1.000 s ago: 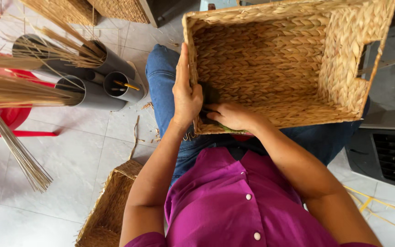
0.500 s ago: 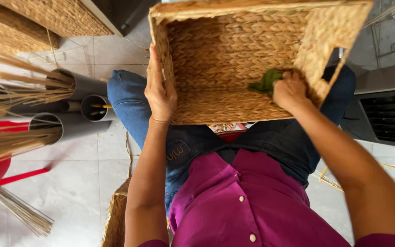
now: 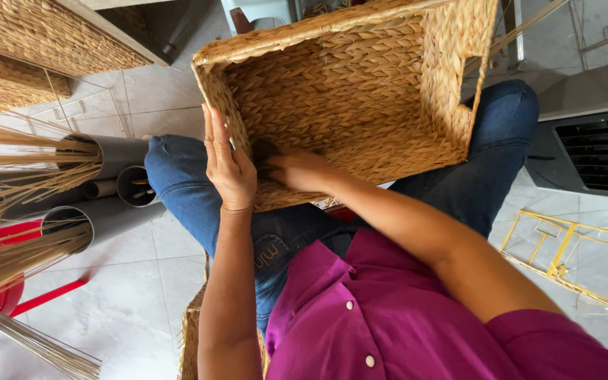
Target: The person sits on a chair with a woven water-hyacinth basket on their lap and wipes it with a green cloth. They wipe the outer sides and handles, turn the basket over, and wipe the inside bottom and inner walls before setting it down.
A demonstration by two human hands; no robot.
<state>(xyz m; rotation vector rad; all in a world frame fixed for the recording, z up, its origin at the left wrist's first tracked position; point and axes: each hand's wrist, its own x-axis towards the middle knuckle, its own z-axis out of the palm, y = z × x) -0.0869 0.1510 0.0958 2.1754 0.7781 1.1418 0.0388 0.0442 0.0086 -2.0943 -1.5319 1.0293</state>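
A rectangular woven straw basket (image 3: 360,105) rests tipped on the person's lap. The left hand (image 3: 228,165) braces its rim, fingers flat; the right hand (image 3: 297,169) reaches inside, fingers' grip unclear. Loosely braced, it could slide off.

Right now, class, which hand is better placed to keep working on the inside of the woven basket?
Right. The right hand is already inside the woven basket, on its lower left inner corner. The left hand lies flat against the outer left wall, bracing it.
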